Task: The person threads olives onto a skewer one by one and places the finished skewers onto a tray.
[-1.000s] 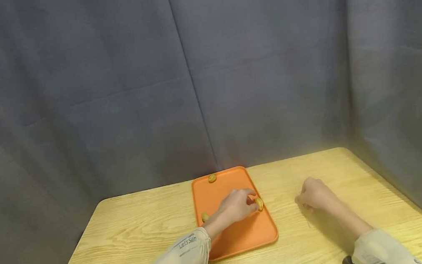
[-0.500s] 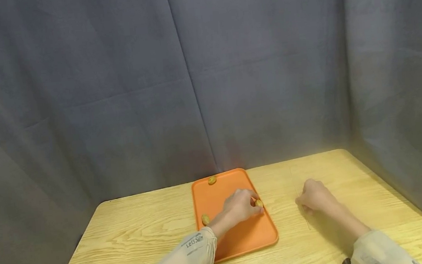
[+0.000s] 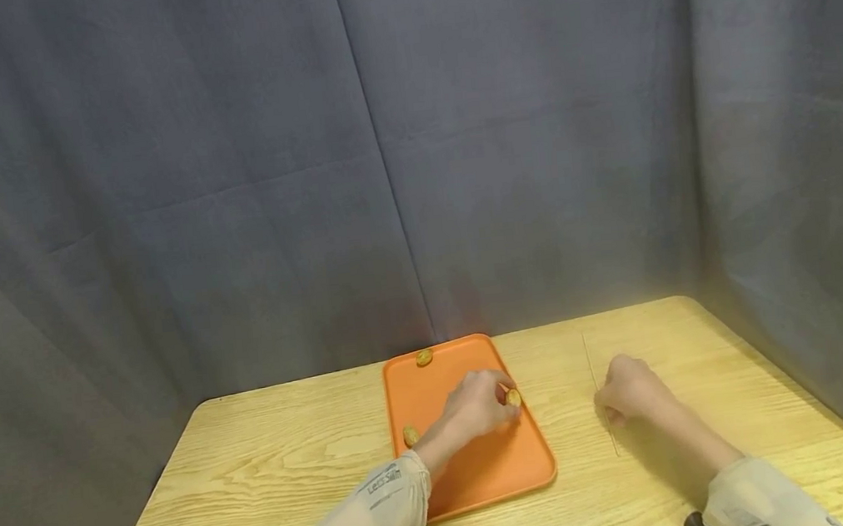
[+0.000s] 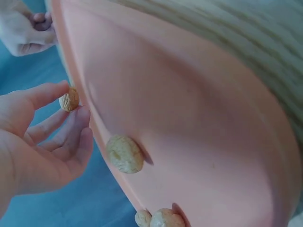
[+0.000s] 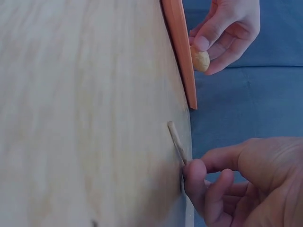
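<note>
My left hand (image 3: 476,404) pinches a small wrinkled yellow-brown oval (image 4: 70,99), date-like in shape, between thumb and fingertips over the right side of the orange tray (image 3: 496,474). Beyond the tray's right edge, my right hand (image 3: 631,388) pinches a thin wooden skewer (image 3: 589,357) near the tabletop. The skewer runs lengthwise away from me, and my right fingers cover its middle. One of its ends (image 5: 172,126) shows past the thumb in the right wrist view. Another wrinkled oval (image 3: 425,357) lies at the tray's far left corner, and one more (image 3: 410,436) beside my left forearm.
The tray has a low raised rim and lies flat on a light wood-grain table (image 3: 280,451). In the left wrist view, a pair of ovals (image 4: 168,218) sits close together by the rim. A grey-blue curtain (image 3: 249,186) hangs behind and along the right side.
My left fingers have closed round the oval at the tray's right rim and moved it slightly up and left. My right hand has barely moved, and the skewer shows more clearly.
</note>
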A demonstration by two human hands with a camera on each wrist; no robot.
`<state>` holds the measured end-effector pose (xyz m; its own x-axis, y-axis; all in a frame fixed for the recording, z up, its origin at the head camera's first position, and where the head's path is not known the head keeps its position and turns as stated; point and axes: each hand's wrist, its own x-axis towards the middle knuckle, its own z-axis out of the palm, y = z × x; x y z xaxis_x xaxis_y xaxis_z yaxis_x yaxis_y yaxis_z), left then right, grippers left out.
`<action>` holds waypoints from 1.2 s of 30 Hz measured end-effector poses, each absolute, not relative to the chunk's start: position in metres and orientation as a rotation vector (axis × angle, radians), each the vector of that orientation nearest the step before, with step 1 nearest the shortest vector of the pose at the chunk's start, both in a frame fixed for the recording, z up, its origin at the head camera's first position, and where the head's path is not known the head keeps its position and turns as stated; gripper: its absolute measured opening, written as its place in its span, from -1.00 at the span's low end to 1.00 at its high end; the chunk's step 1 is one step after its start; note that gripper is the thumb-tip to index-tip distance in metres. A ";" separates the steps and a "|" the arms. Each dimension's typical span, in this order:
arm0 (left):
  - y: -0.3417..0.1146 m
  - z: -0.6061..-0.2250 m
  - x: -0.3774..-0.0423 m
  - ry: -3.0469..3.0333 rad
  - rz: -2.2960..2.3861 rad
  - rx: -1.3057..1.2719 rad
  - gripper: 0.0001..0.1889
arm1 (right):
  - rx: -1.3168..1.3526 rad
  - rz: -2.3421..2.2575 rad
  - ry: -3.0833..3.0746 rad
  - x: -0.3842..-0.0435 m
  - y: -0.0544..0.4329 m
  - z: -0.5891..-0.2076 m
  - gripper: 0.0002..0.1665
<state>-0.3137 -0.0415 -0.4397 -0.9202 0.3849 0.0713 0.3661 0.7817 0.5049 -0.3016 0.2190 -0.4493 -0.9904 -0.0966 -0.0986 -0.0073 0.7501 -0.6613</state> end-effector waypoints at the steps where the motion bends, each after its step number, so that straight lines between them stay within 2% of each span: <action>1: -0.044 -0.438 -0.313 2.923 0.856 0.616 -0.61 | -0.079 -1.067 2.816 -0.302 0.218 -0.449 -0.65; 9: -0.064 -0.424 -0.303 2.820 1.189 0.644 -0.60 | -0.170 -1.043 2.879 -0.300 0.208 -0.439 -0.62; 16: -0.079 -0.411 -0.280 2.713 1.510 0.623 -0.61 | -0.231 -1.046 2.880 -0.291 0.195 -0.421 -0.61; 22: -0.090 -0.405 -0.263 2.604 1.743 0.546 -0.61 | -0.295 -1.030 2.898 -0.279 0.185 -0.402 -0.77; 26: -0.098 -0.408 -0.253 2.445 1.870 0.462 -0.58 | -0.463 -1.058 2.847 -0.267 0.181 -0.391 -0.87; 31: -0.110 -0.409 -0.248 2.296 1.941 0.367 -0.56 | -0.720 -1.093 2.735 -0.249 0.175 -0.384 -0.87; 36: -0.122 -0.410 -0.251 2.199 1.999 0.368 -0.52 | -0.795 -1.178 2.628 -0.238 0.168 -0.386 -0.88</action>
